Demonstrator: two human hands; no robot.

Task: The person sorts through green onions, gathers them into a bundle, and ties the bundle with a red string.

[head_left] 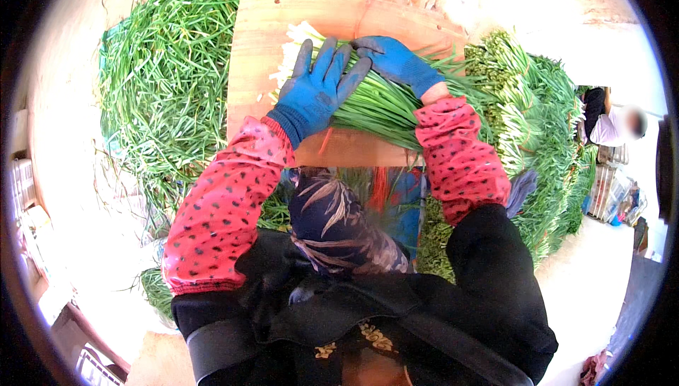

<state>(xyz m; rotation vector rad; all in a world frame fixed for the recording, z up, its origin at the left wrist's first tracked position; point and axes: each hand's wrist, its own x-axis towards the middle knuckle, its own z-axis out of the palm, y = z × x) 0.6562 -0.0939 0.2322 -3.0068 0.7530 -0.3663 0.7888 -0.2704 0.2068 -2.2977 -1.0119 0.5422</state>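
Observation:
A bunch of garlic chives [382,106] lies slantwise on a wooden board [403,18]. Its white stem ends point to the far left, its green leaves to the near right. My left hand [311,89], in a blue glove with dark fingertips, rests on the stem end with fingers spread. Around the far side of the bunch curves my right hand [396,64], gloved alike, fingers close together; some fingertips are hidden. A thin red tie [325,140] shows on the board below the bunch.
Loose green chives [173,67] are heaped left of the board. Stacked bunches [541,124] lie along the right. Red strings [380,186] hang at the board's near edge, by my knee. Far right, another person [612,124] is beside wrapped goods [610,191].

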